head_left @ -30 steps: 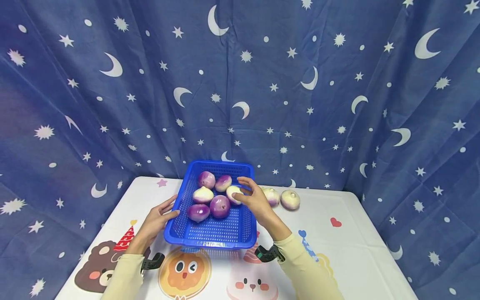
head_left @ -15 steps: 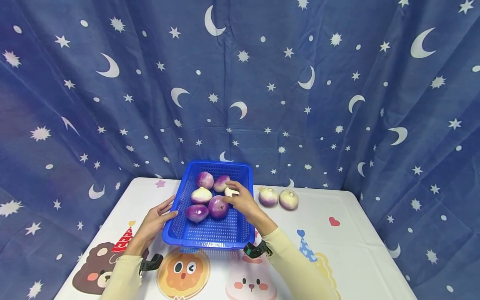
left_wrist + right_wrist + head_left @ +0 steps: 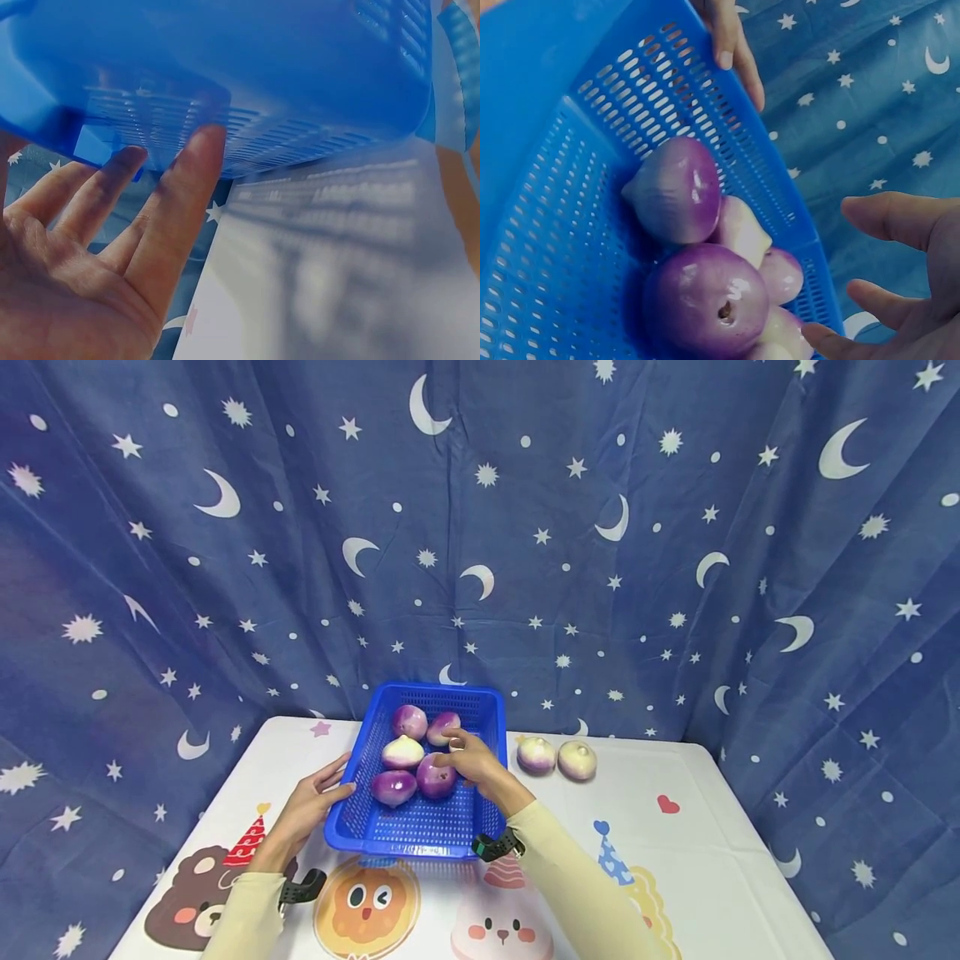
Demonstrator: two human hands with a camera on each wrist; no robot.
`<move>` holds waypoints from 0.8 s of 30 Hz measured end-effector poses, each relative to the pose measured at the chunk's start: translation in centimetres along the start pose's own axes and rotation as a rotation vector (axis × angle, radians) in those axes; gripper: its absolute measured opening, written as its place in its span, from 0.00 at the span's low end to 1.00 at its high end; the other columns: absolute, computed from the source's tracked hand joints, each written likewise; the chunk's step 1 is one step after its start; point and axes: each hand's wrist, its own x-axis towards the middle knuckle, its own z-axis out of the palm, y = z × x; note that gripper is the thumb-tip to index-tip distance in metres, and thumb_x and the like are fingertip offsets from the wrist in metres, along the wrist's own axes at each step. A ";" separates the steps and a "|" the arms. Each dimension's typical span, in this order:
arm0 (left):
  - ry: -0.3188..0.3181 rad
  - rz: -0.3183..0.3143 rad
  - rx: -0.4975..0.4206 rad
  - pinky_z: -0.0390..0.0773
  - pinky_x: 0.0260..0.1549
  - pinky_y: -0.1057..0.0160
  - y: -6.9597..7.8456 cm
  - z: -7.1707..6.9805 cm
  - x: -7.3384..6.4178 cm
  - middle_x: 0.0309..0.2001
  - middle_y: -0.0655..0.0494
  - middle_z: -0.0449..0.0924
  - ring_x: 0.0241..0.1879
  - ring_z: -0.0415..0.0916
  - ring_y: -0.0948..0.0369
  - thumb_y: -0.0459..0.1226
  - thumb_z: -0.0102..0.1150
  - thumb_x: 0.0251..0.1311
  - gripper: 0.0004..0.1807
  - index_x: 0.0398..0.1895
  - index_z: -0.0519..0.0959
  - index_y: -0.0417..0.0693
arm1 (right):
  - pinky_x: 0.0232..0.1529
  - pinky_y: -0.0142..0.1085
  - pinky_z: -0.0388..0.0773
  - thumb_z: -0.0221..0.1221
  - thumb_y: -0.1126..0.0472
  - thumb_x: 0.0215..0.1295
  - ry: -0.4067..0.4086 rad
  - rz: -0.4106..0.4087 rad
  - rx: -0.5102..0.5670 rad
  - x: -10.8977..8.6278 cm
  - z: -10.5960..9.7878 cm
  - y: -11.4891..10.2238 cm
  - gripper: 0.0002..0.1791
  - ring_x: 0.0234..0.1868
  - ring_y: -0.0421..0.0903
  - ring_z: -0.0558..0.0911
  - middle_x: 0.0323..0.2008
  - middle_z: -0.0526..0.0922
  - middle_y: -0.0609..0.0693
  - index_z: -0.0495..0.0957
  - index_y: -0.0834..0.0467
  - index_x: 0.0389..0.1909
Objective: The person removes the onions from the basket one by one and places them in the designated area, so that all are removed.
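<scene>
Onions [image 3: 393,787] lie partly hidden by the right hand [image 3: 474,763], grip wide; left hand [image 3: 311,797] touches the basket [image 3: 423,828].

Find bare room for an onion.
Free: blue perforated plastic basket's floor, between near wall and round purple-white onions; white tablecloth right of the two outside. Crowded: the basket's far part, onions bunched, the right hand over some.
</scene>
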 end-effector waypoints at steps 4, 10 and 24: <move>0.012 -0.008 0.031 0.85 0.46 0.58 0.0 0.1 -0.2 0.74 0.35 0.58 0.62 0.75 0.42 0.39 0.58 0.66 0.37 0.77 0.57 0.55 | 0.58 0.68 0.68 0.67 0.61 0.54 -0.018 0.032 0.007 0.4 0.3 0.3 0.39 0.70 0.62 0.67 0.73 0.63 0.60 0.67 0.54 0.69; 0.018 -0.012 0.041 0.85 0.46 0.57 0.0 0.1 -0.5 0.74 0.36 0.58 0.61 0.75 0.41 0.40 0.59 0.66 0.37 0.77 0.57 0.56 | 0.59 0.74 0.63 0.67 0.61 0.53 -0.022 0.083 0.030 1.2 0.5 1.0 0.38 0.70 0.63 0.66 0.71 0.65 0.62 0.68 0.55 0.67; 0.011 0.007 0.025 0.84 0.47 0.56 0.2 0.1 -0.6 0.74 0.36 0.58 0.63 0.73 0.40 0.40 0.58 0.67 0.36 0.77 0.57 0.56 | 0.56 0.75 0.65 0.65 0.65 0.52 -0.004 0.102 -0.041 2.8 1.8 1.4 0.38 0.69 0.64 0.68 0.70 0.67 0.62 0.69 0.53 0.68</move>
